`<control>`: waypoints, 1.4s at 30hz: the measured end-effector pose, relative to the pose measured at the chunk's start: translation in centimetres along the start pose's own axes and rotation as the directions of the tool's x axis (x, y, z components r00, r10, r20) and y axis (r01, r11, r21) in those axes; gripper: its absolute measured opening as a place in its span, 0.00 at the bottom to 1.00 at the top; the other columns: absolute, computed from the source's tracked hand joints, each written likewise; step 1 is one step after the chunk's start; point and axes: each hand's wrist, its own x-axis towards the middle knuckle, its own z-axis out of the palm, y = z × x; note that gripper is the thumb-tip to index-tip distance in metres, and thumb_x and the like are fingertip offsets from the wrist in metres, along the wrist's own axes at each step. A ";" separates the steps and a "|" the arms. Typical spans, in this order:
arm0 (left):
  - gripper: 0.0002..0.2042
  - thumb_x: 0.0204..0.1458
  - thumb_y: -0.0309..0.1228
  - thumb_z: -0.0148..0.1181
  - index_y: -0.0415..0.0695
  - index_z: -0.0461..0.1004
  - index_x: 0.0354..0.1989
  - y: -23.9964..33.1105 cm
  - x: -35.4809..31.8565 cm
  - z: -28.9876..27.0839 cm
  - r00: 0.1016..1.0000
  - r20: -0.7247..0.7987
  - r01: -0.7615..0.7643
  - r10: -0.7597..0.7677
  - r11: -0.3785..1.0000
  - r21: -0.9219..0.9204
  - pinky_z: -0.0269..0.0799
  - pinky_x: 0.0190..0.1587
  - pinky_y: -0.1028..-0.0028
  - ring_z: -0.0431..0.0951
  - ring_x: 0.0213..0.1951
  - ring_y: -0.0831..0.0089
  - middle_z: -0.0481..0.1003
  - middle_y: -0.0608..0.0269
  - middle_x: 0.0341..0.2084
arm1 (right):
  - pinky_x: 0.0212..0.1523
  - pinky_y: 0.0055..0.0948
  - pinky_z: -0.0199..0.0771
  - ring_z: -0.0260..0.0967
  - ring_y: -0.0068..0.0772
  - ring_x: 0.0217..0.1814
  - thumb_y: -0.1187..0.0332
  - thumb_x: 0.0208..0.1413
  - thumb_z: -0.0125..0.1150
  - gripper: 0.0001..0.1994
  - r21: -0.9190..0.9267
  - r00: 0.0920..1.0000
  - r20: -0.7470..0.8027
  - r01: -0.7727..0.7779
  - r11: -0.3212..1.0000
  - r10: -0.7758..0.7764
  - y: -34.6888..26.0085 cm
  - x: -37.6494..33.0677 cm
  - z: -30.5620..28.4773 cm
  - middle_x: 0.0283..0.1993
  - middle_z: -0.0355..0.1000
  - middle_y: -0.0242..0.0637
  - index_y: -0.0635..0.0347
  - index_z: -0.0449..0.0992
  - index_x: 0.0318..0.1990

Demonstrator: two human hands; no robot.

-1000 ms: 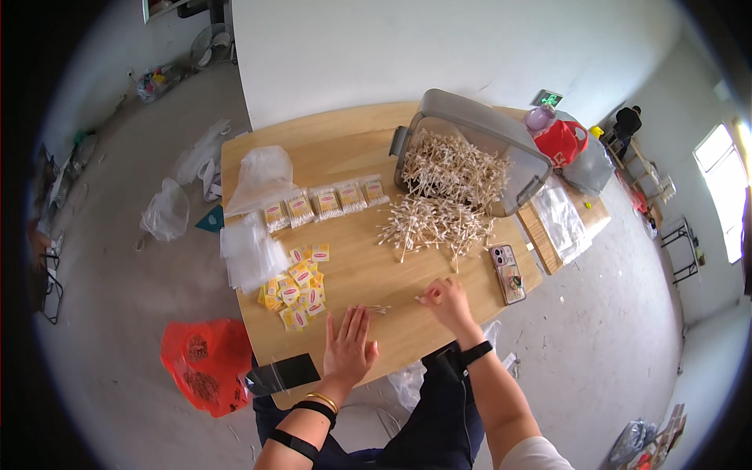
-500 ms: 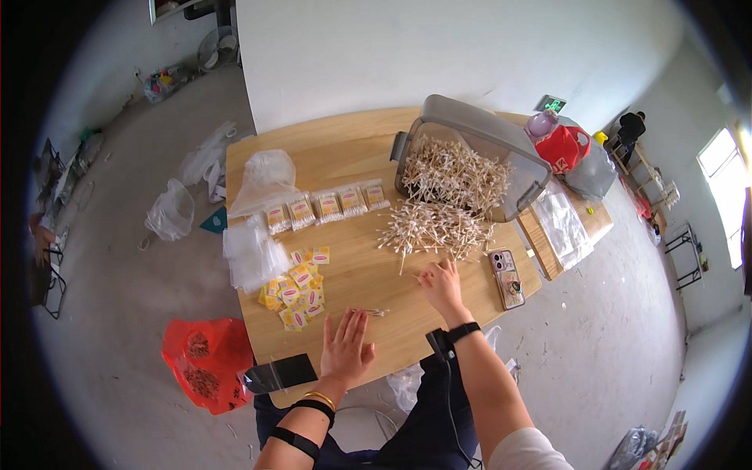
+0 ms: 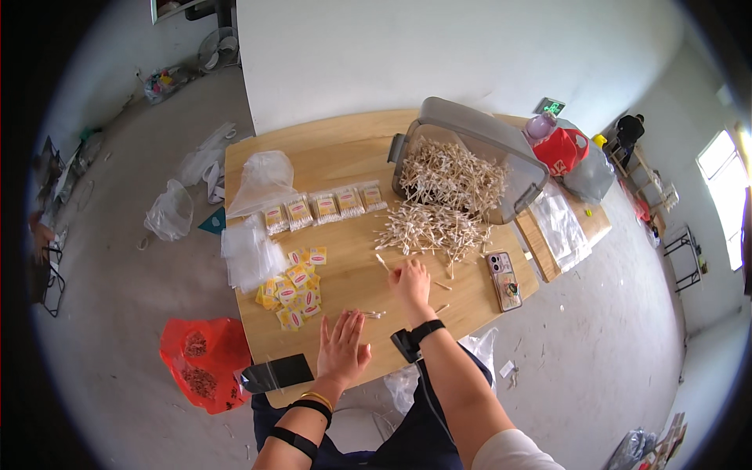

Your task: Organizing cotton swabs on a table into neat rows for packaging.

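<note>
My left hand [image 3: 342,348] lies flat on the wooden table [image 3: 356,270] with fingers stretched out. A few cotton swabs [image 3: 374,315] stick out beside its fingertips; whether more lie under them is hidden. My right hand [image 3: 411,288] is closed in a pinch on a cotton swab [image 3: 381,262], whose white tip points up and left. Beyond that hand spreads a loose heap of cotton swabs [image 3: 431,229], spilling from a grey plastic bin [image 3: 517,160] tipped on its side. Loose swabs also lie to the right of my right hand.
Packed swab bags [image 3: 325,207] stand in a row behind yellow-and-white cards [image 3: 296,291]. Clear plastic bags [image 3: 254,254] lie at the left, a phone [image 3: 504,280] at the right, a black flat object [image 3: 278,374] near the front edge. A red bag [image 3: 200,364] is beside the table.
My right hand has moved left and nearer, away from the heap, with a swab in its fingers. More loose swabs show on the table beside it. My left hand has barely moved.
</note>
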 end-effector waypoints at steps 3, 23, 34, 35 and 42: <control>0.37 0.52 0.41 0.59 0.43 0.55 0.71 -0.7 -0.8 -0.3 1.000 0.000 0.020 -0.020 0.999 -0.037 0.39 0.74 0.44 0.52 0.73 0.63 0.56 0.60 0.71 | 0.50 0.46 0.69 0.70 0.47 0.49 0.63 0.49 0.66 0.07 -0.047 0.985 0.147 0.102 0.994 -0.094 -1.7 -3.3 0.0 0.39 0.73 0.40 0.53 0.79 0.31; 0.36 0.54 0.42 0.56 0.43 0.54 0.71 -0.3 -0.4 -0.2 0.999 -0.032 -0.013 0.012 0.999 -0.035 0.40 0.73 0.41 0.57 0.71 0.61 0.58 0.58 0.69 | 0.51 0.44 0.71 0.69 0.47 0.51 0.59 0.49 0.67 0.10 0.044 0.986 -0.066 -0.148 0.988 0.151 0.8 5.1 -0.3 0.45 0.73 0.38 0.54 0.78 0.35; 0.36 0.52 0.40 0.60 0.43 0.57 0.69 -0.5 -0.4 -0.4 0.998 -0.065 -0.002 -0.003 0.998 -0.068 0.40 0.73 0.42 0.57 0.70 0.62 0.60 0.59 0.67 | 0.51 0.41 0.70 0.68 0.47 0.50 0.66 0.44 0.70 0.10 0.182 0.971 0.194 0.102 0.978 -0.137 1.2 -0.2 -3.2 0.40 0.73 0.39 0.52 0.80 0.36; 0.36 0.52 0.40 0.60 0.43 0.57 0.69 -0.3 -0.3 -0.4 0.998 -0.066 -0.002 -0.002 0.998 -0.068 0.39 0.73 0.42 0.57 0.71 0.63 0.60 0.59 0.67 | 0.52 0.41 0.69 0.68 0.47 0.50 0.67 0.43 0.71 0.11 0.265 0.971 0.206 0.062 0.962 -0.120 1.7 -0.2 -3.4 0.40 0.73 0.39 0.52 0.79 0.36; 0.36 0.52 0.40 0.60 0.43 0.58 0.69 -0.3 -0.4 -0.2 0.997 -0.071 0.003 -0.008 0.997 -0.072 0.39 0.73 0.43 0.56 0.71 0.63 0.60 0.60 0.67 | 0.51 0.41 0.69 0.67 0.47 0.49 0.64 0.42 0.74 0.19 0.220 0.982 0.046 0.170 0.961 -0.184 -0.3 -1.5 -1.4 0.40 0.71 0.37 0.53 0.76 0.43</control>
